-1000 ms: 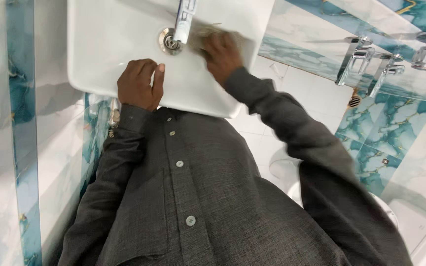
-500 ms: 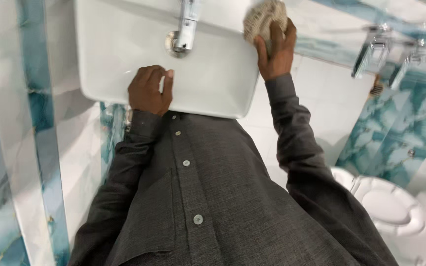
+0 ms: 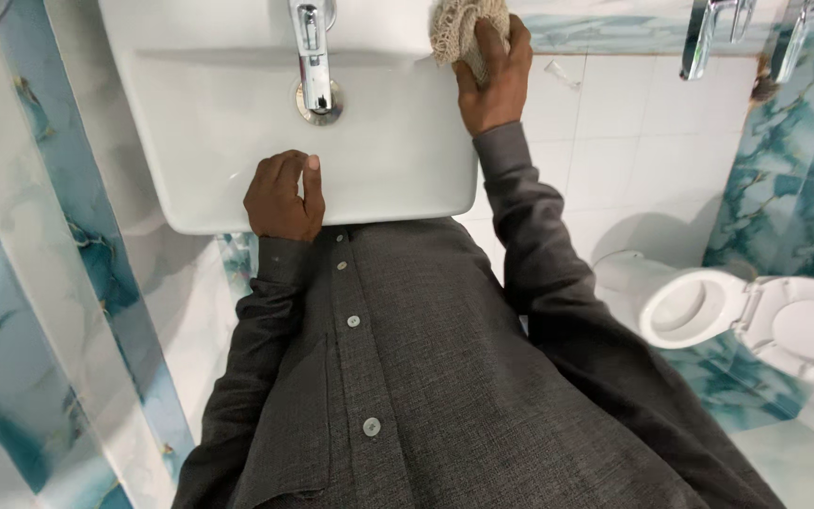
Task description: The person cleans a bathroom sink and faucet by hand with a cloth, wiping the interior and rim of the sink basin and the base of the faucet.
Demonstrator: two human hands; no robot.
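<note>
Item: white rectangular ceramic washbasin [image 3: 237,160], wall-mounted, seen from above. A chrome single-lever tap [image 3: 311,47] stands at its back edge over a round chrome drain [image 3: 320,102].

Right hand [image 3: 490,80]: fingers closed around a bunched beige mesh scrubbing cloth [image 3: 459,26], pressed on the basin's far right corner at the rim.

Left hand [image 3: 283,196]: holds nothing, resting palm-down and loosely curled over the basin's near rim, thumb on the inner slope.

Surroundings: dark grey buttoned shirt [image 3: 407,377]; teal-and-white marbled wall tiles [image 3: 784,179]; white toilet with raised seat [image 3: 756,320] to the right; chrome wall taps [image 3: 718,33] at top right.

Risk, as judged: the cloth sits at the very corner, so a firm sideways stroke could carry it off the edge and leave the hand unsupported. The bracing hand on smooth, possibly wet glaze could slide if weight shifts onto it.
</note>
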